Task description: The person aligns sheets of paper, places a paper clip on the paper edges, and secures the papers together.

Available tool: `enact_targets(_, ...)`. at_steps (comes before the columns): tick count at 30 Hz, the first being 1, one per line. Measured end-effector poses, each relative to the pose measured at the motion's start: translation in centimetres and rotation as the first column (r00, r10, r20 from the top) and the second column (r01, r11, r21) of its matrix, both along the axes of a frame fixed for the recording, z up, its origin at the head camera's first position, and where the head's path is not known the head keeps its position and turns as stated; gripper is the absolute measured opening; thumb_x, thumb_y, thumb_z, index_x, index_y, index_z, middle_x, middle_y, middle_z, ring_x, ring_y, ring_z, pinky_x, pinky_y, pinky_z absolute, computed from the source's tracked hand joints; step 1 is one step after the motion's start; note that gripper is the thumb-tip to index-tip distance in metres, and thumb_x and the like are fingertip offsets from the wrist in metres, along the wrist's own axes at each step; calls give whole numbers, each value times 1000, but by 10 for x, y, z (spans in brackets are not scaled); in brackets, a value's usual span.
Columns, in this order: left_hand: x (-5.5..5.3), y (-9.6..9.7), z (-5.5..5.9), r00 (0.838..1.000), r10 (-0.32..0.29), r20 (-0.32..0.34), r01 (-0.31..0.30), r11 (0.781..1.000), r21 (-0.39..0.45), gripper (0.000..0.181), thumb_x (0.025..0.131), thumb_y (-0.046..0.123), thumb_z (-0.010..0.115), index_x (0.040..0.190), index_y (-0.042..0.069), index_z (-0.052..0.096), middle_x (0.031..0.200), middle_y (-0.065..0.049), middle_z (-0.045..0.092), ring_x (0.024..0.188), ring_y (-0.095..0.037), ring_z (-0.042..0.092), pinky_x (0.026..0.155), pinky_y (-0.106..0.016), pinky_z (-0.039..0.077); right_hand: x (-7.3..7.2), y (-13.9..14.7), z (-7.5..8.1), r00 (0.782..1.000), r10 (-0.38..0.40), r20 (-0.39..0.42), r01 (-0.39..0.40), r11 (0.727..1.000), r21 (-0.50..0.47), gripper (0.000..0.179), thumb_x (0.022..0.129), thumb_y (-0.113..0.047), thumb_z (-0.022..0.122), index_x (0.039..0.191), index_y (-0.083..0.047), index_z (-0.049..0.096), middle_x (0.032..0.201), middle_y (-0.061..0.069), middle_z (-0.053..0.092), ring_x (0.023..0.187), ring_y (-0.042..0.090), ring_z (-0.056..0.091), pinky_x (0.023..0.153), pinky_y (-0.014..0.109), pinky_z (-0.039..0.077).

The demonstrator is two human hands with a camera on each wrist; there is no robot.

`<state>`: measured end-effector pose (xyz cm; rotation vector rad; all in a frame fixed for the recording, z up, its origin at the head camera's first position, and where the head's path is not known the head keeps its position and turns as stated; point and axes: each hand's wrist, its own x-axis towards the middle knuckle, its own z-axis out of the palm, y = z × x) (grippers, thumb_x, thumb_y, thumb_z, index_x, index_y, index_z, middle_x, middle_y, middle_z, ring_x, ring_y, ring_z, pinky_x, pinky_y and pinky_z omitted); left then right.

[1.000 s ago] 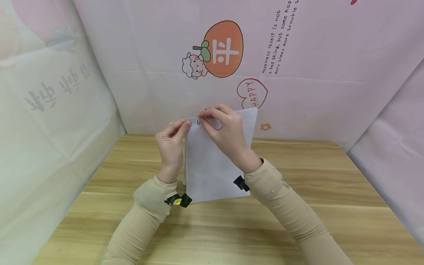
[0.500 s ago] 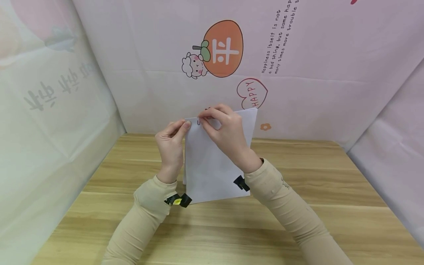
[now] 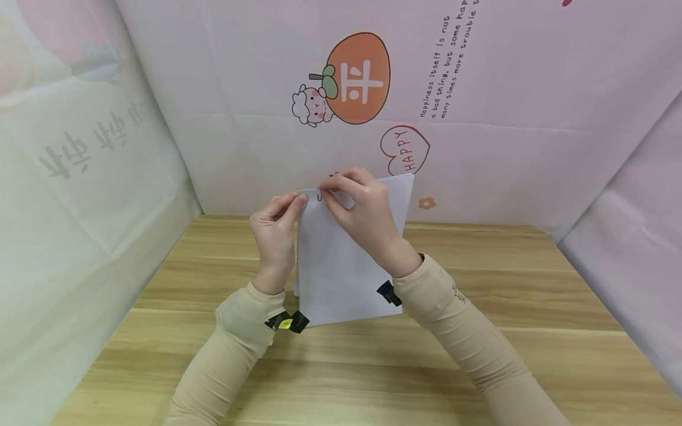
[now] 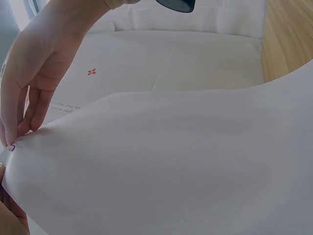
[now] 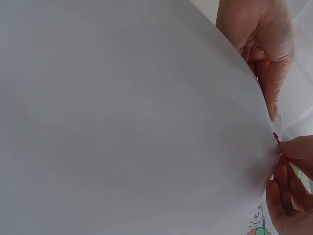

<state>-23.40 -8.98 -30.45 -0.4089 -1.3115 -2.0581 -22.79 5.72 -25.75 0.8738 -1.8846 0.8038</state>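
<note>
A small stack of white paper sheets [image 3: 346,266] stands nearly upright in front of me, its lower edge over the table. Between thumb and fingers, my left hand [image 3: 274,239] pinches the top left corner. Just to its right, my right hand [image 3: 366,212] pinches a thin paper clip [image 3: 319,198] at the top edge; its rounded end shows on the near side of the sheet. In the right wrist view the paper clip [image 5: 277,137] looks red and sits between both hands' fingertips. The rest of the clip is hidden behind the right fingers.
A wood-grain table [image 3: 479,331] lies below. White printed cloth [image 3: 506,160] hangs behind it and on both sides. Black camera mounts [image 3: 389,293] stick out from the sleeves, close to the lower part of the paper.
</note>
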Motion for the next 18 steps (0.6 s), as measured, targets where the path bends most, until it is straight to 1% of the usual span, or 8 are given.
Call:
enact_targets(4,0,0,0,1000,10,-2,-10,1000,-2,22,78,-4,73,78,17,75,72,7,69,69,-5,63,65,-16,52,0,0,0,999,-7,-39,8,999,36,6,85,-6,68,86,-8,73,85,5,64,85,18,59,75,25,50)
enact_targets(9,0,0,0,1000,25,-1,-25,1000,0,21,78,-4,74,77,18,75,72,7,69,68,-5,63,63,-16,51,-1,1,0,996,-11,-84,18,997,76,6,85,-5,67,86,-7,73,86,6,64,83,20,57,72,26,49)
enact_targets(13,0,0,0,1000,29,1,-29,1000,-6,21,78,-3,74,77,18,75,72,7,69,69,-5,63,64,-16,51,-1,1,0,995,-6,-95,14,996,86,7,84,-4,68,87,-6,73,86,7,63,82,20,56,71,26,48)
enact_targets(18,0,0,0,1000,24,0,-24,1000,0,16,77,-3,74,79,13,75,72,6,69,70,-6,63,65,-17,51,-2,2,1,996,6,-88,1,997,79,5,85,-6,68,87,-7,73,86,6,64,81,21,54,70,26,46)
